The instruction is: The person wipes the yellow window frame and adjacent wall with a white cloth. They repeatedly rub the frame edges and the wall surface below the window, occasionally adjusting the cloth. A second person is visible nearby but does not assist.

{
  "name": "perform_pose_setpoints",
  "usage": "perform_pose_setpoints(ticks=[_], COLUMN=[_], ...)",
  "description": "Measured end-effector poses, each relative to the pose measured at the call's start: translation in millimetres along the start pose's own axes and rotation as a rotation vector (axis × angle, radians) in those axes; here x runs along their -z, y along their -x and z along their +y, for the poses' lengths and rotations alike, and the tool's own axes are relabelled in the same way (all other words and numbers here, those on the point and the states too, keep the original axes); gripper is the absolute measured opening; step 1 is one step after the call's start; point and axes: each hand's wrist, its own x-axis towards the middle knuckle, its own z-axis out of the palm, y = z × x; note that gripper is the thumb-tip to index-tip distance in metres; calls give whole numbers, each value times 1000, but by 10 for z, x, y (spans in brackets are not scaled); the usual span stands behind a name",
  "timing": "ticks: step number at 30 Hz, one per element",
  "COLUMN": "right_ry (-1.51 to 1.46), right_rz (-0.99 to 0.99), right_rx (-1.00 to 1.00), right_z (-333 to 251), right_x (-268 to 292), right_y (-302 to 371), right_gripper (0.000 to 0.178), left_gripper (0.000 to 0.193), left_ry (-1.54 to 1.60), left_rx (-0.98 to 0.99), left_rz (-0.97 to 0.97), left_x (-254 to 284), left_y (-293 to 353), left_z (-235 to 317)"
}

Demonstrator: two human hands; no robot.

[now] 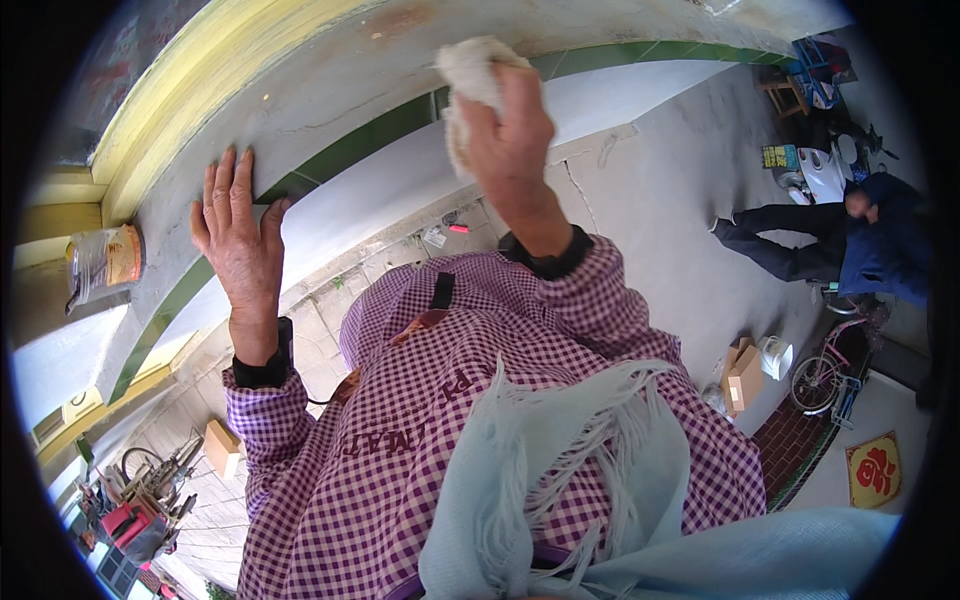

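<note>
My right hand (pixel 512 150) is closed round a crumpled off-white cloth (pixel 470 75). The cloth is bunched against the grey ledge (pixel 330 95), near its band of green tiles (pixel 370 140). To the left, my left hand (pixel 238 220) lies with its fingers stretched out over the edge of the same ledge, holding nothing. Part of the cloth is hidden behind my right fingers. Both my sleeves are purple checked fabric with dark cuffs.
A clear plastic container (pixel 105 262) stands on the ledge beyond my left hand. A yellow frame (pixel 200 85) borders the ledge. At the right, a person (pixel 850 235) in dark clothes is near a white scooter (pixel 822 175). A pink bicycle (pixel 825 375) and cardboard box (pixel 742 375) are lower right.
</note>
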Motion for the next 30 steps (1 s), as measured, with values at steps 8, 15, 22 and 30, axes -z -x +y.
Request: perform_pose_setpoints(ticks=[8,15,22,30], right_ry=[239,-43,104,348], right_rz=[-318,-492,-248,-683], right_rx=[-198,121,219,-258], right_z=[279,-319,-767,-150], right_x=[-553,-476,-1069,-897], right_y=[1000,813,587,1242], right_gripper=[29,36,34,23], left_gripper=[78,80,80,84], left_ry=[-12,26,73,54], left_rx=[7,13,5,-24], left_rz=[2,12,6,-4], left_x=[-21,-41,-20,5], left_y=[34,55,46,53], left_z=[-27,-61,-49,-64])
